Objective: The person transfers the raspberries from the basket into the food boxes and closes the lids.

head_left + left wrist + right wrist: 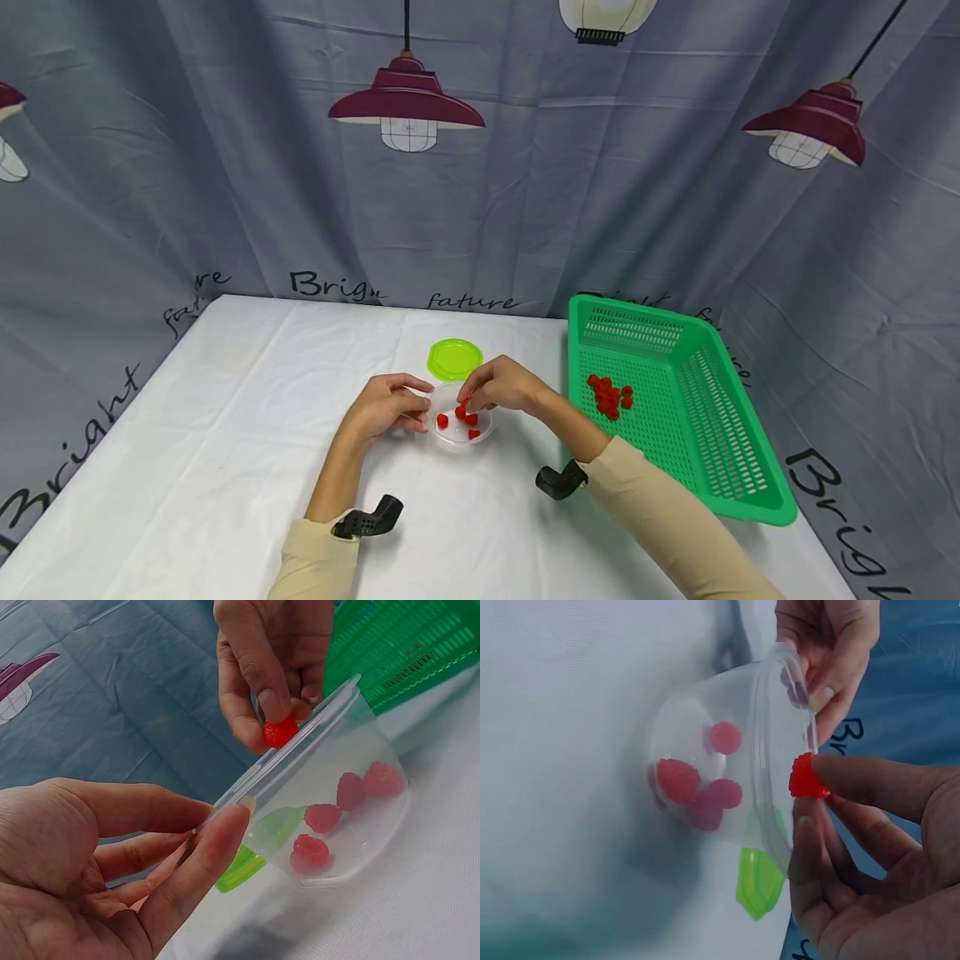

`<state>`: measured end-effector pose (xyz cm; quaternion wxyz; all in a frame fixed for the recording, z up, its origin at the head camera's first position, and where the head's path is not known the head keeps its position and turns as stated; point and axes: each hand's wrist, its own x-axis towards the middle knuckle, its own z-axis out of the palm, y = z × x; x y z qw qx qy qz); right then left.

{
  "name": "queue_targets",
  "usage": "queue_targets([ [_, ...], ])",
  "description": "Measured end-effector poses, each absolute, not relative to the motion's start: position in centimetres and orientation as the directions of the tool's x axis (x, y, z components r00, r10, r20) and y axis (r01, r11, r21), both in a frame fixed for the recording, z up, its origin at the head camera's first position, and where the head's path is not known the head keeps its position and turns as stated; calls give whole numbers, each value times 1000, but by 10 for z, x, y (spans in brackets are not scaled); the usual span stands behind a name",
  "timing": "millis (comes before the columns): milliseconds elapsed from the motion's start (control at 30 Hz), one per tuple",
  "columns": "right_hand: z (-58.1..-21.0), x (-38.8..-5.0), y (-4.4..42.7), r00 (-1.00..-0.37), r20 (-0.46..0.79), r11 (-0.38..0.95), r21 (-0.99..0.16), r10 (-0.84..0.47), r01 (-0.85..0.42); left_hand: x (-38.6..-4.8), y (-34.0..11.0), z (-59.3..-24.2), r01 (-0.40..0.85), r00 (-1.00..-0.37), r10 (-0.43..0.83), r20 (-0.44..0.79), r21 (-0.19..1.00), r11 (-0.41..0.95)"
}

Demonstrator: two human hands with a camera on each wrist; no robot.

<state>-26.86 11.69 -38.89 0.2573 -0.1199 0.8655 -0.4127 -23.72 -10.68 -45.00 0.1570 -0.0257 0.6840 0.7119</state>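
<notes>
The right hand [506,386] pinches a raspberry [804,777] at the bowl rim [762,742] the left hand [382,407] grips; only the head view shows us raspberries [606,395] in the basket [656,387] and "fature" [474,302] on the curtain [525,208].

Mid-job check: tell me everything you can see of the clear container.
The clear container is a round, see-through tub, apparently plastic, with a ridged rim and walls narrowing to a smaller base. It stands upright and uncovered on the white tabletop, nearer us than the green lid. Four red raspberries lie inside. The left hand pinches its rim; the right hand holds another raspberry at the opening, contact with the rim unclear.
</notes>
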Motion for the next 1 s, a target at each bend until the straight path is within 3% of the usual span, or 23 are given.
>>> queue_targets([
  [1000, -391, -273, 119, -829, -375, 626, -779, -414, 40, -235, -107, -448, -239, -952, 198, -232, 971, -14],
])
